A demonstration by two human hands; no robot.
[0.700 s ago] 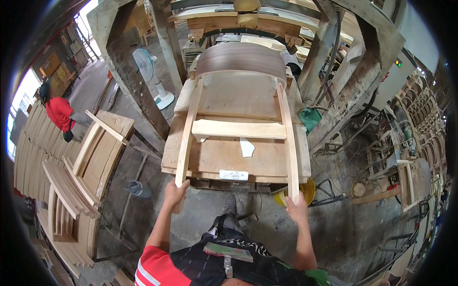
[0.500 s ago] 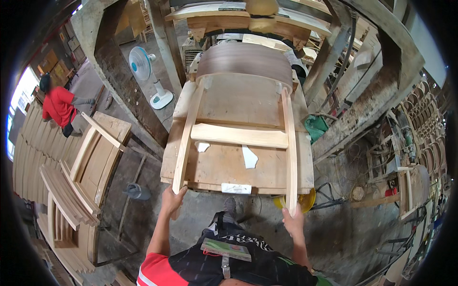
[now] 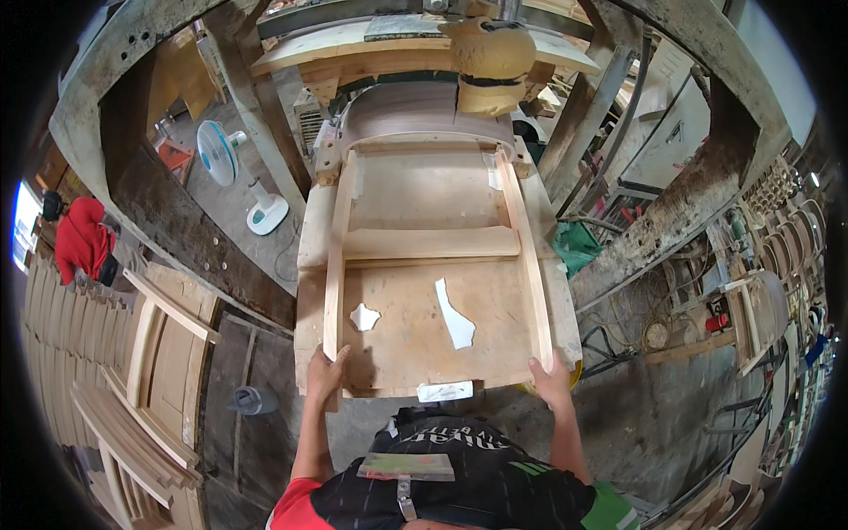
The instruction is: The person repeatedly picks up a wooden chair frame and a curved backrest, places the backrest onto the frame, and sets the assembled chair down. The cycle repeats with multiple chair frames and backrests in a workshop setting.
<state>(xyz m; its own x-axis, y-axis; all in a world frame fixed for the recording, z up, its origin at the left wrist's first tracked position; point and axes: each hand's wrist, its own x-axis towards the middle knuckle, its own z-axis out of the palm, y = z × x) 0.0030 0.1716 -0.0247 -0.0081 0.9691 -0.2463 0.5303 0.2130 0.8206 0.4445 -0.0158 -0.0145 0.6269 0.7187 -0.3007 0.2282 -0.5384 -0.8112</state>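
Note:
A pale wooden chair frame lies on a worn wooden work table (image 3: 406, 367). It has two long side rails, a crossbar (image 3: 433, 243) and a curved, darker wood panel (image 3: 397, 115) at its far end. My left hand (image 3: 327, 375) is closed round the near end of the left rail (image 3: 335, 300). My right hand (image 3: 554, 382) grips the near end of the right rail (image 3: 530, 274). Above the curved panel hangs a yellowish padded block (image 3: 493, 66), covering part of it; whether they touch I cannot tell.
Two white scraps, one a long piece (image 3: 452, 314), lie between the rails. Thick metal posts (image 3: 203, 212) flank the table. A standing fan (image 3: 221, 155) and a person in red (image 3: 84, 240) are at the left, beyond stacked curved wood parts (image 3: 132, 433). A green bag (image 3: 576, 247) hangs right.
The chair frame has gone away from me and down onto the table, its curved panel now beneath the padded block. Both hands went with it. The person in red has turned and bent away.

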